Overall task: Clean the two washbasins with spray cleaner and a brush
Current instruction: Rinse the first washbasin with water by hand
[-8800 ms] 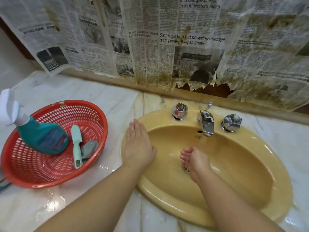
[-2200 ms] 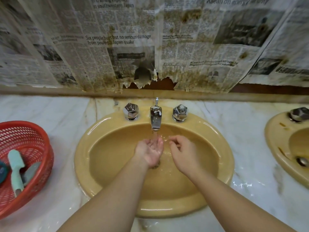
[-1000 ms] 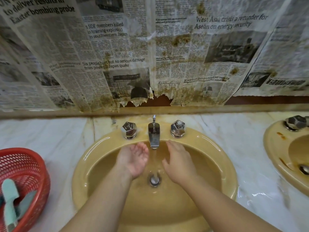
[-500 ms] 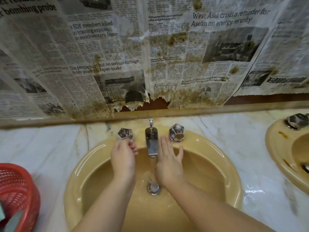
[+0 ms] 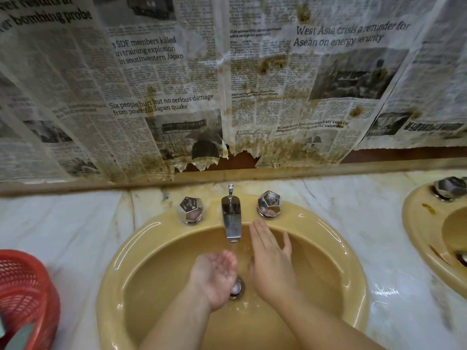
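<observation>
Near washbasin [image 5: 141, 269] sat set into the marble table [image 5: 63, 223], mustard-yellow, glossy and wet, bowl looked mostly clean with water pooled round the drain [image 5: 236, 287]. Second washbasin [image 5: 419, 223] only partly in view at the right edge, same yellow, with a brown smear on its rim, so I judged that one not done yet.

Step in hand, my read: rinsing under the running spout [image 5: 231, 218]; couldn't tell if I was rinsing the bowl or just my hands. My left hand [image 5: 214, 276] was cupped palm-up under the thin stream, fingers relaxed, holding nothing. My right hand [image 5: 271, 261] was flat, fingers straight and spread, hovering or resting by the back wall of the bowl just right of the spout; contact unclear. Both grips apart, nothing clamped.

Left tap knob [image 5: 190, 209] and right tap knob [image 5: 269, 204] untouched, both chrome, faceted. Next move probably called for shutting the water off at a knob, then fetching tools from the red basket [image 5: 27, 286] at the left edge for the second basin. Brush and spray bottle not clearly in view, only a greenish sliver low in the basket.

Stained, torn newspaper [image 5: 227, 84] covered the wall behind
</observation>
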A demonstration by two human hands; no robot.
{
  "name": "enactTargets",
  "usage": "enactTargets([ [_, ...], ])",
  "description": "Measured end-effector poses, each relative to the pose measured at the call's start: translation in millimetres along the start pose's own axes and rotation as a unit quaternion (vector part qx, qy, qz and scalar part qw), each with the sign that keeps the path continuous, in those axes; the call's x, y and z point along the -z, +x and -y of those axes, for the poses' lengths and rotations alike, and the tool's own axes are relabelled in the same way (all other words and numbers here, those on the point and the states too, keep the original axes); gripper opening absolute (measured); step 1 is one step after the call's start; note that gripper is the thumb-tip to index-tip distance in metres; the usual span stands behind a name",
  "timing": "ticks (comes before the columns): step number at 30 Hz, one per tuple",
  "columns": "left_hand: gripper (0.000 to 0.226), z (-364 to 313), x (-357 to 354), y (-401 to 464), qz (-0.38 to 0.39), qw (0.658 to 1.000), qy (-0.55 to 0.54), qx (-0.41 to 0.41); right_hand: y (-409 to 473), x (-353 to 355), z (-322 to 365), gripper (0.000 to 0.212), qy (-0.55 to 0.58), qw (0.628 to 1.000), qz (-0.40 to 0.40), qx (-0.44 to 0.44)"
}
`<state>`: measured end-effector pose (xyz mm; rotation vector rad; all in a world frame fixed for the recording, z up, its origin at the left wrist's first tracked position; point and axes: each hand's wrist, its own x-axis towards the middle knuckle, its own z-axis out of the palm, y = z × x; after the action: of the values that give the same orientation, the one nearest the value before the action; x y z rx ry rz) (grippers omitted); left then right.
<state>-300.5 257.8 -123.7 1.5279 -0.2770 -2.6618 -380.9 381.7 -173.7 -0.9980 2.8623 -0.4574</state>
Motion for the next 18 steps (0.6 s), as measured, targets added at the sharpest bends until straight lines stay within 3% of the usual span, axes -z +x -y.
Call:
enactTargets([
  [3,0.029,-19,-3,-16,-0.010,0.997,-0.034,-0.066,0,7,8,0.088,0.007,1.000,0.008,-0.002],
  [7,0.029,-58,-61,-38,0.049,0.990,-0.022,-0.134,19,14,25,0.091,-0.013,0.999,0.033,-0.013],
  [12,0.038,-37,-123,-35,0.086,0.976,0.150,-0.132,66,23,35,0.099,-0.057,0.994,0.088,-0.022],
  [14,0.041,-27,-117,-35,0.069,0.967,0.188,-0.160,62,20,34,0.094,-0.066,0.994,0.080,-0.027],
  [18,0.032,-37,-71,-49,-0.015,0.920,0.211,-0.329,19,9,38,0.092,-0.104,0.991,0.080,-0.025],
])
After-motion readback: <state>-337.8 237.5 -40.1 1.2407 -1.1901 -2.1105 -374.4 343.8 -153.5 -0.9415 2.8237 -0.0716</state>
